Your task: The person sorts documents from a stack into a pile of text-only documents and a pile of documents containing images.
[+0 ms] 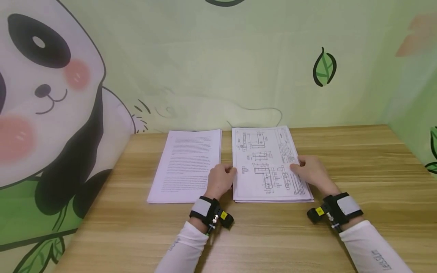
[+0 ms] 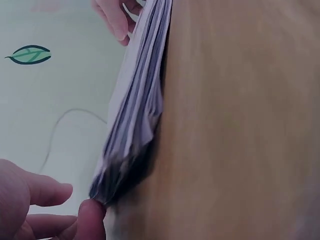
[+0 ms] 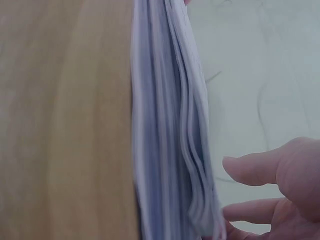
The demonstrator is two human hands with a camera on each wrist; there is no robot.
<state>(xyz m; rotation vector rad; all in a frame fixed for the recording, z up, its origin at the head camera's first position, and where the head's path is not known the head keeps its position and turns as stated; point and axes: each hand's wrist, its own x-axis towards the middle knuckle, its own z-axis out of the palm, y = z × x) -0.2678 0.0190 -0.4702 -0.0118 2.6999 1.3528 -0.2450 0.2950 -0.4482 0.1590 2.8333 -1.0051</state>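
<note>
A thick stack of papers (image 1: 247,155), with a technical drawing on its top sheet, lies on the table in the head view. My left hand (image 1: 219,181) is at its left edge, and in the left wrist view a fingertip (image 2: 91,216) touches the stack's corner while the thumb stands apart. At the right edge is my right hand (image 1: 313,173). Its thumb (image 3: 252,168) is raised off the stack in the right wrist view, with the fingers against the paper side. Some of the sheet edges look wavy and uneven.
A second paper stack (image 1: 186,163) with printed text lies to the left, a narrow gap away, partly behind my left hand. The wooden table (image 1: 273,239) meets a green wall cloth (image 1: 191,68) with a panda and leaves close behind both stacks.
</note>
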